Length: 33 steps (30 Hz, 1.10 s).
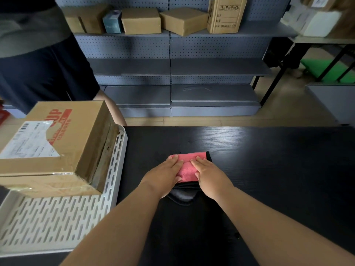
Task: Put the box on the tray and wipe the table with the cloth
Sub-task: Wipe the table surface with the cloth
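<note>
Pressing both palms flat, no pinch grip: our left hand and right hand lie open on the pink cloth, mid black worktop. Wiping step underway, we judge; next needs sweeping strokes across the surface. Box already sits in the white slotted tray, nothing else inside.
</note>
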{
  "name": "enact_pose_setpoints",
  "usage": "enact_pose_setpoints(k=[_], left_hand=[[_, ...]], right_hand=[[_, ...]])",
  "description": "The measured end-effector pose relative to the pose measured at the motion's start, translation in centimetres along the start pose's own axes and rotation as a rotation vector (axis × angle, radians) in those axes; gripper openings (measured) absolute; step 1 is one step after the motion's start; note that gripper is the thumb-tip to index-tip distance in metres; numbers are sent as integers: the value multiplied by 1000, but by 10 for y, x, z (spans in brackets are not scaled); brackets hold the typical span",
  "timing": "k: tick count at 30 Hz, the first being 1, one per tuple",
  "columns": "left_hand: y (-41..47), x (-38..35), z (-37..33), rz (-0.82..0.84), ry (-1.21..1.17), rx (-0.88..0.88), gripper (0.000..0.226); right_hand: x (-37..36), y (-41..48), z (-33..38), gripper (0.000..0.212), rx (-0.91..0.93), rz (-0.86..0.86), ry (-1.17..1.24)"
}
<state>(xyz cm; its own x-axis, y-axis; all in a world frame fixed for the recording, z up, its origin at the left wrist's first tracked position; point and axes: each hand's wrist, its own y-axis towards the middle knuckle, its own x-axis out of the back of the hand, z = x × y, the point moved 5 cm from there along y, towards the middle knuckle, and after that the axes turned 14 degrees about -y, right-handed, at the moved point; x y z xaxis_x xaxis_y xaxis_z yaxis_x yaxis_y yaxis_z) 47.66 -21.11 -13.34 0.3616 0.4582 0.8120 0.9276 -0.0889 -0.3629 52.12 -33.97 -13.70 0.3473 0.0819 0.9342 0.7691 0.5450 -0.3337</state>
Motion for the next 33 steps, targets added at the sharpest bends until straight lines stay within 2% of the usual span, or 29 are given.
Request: enact_pose_setpoints(k=[17,33], left_hand=[[-50,-22,-12,111,25,-39,65],[-109,-62,-22,50,50,-57,61]], right_hand=[[-15,-62,12,52,15,-3,-10],[-47,-126,33,56,-34,25,11]])
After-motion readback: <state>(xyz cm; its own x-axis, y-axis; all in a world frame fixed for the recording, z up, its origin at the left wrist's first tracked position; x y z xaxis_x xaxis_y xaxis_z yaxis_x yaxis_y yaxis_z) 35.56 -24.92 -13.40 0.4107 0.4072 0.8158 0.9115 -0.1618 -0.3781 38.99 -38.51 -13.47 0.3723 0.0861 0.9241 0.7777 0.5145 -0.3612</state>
